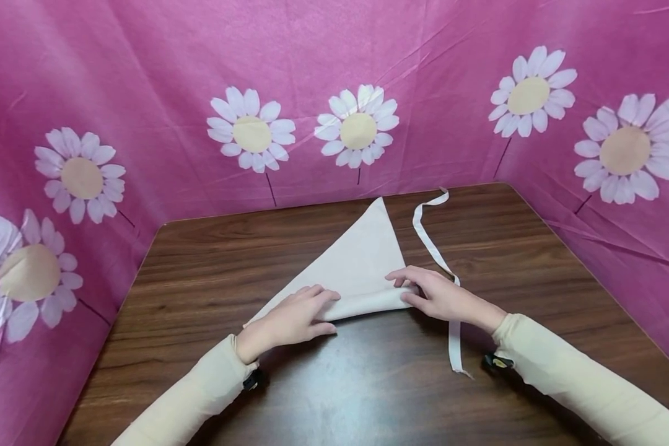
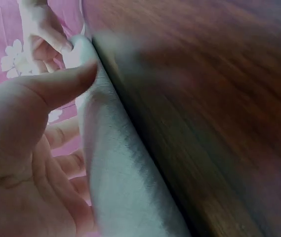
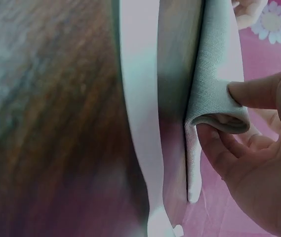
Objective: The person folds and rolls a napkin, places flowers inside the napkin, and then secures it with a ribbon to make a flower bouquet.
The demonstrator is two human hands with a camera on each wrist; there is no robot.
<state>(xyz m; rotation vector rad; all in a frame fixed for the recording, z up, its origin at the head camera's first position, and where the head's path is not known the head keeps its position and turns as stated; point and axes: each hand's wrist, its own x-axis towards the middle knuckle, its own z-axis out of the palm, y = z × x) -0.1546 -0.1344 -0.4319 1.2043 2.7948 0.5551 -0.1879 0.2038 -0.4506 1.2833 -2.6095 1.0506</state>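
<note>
A white cloth [image 1: 362, 251] lies on the table with one corner pointing away from me, its near edge turned into a roll [image 1: 368, 303]. My left hand [image 1: 292, 316] holds the left part of the roll, thumb on the near side and fingers on the far side. In the left wrist view the left thumb [image 2: 73, 84] lies against the roll and the fingertips are hidden behind it. At the right end, my right hand [image 1: 437, 294] pinches the roll. The right wrist view shows the right thumb [image 3: 259, 93] on its outside and fingers by the hollow end.
A narrow white ribbon [image 1: 429, 244] winds down the right side of the brown wooden table [image 1: 212, 266], passing under the right hand. Pink fabric [image 1: 161, 74] printed with daisies hangs round the table's back and sides. Dark bands sit at both sleeve cuffs.
</note>
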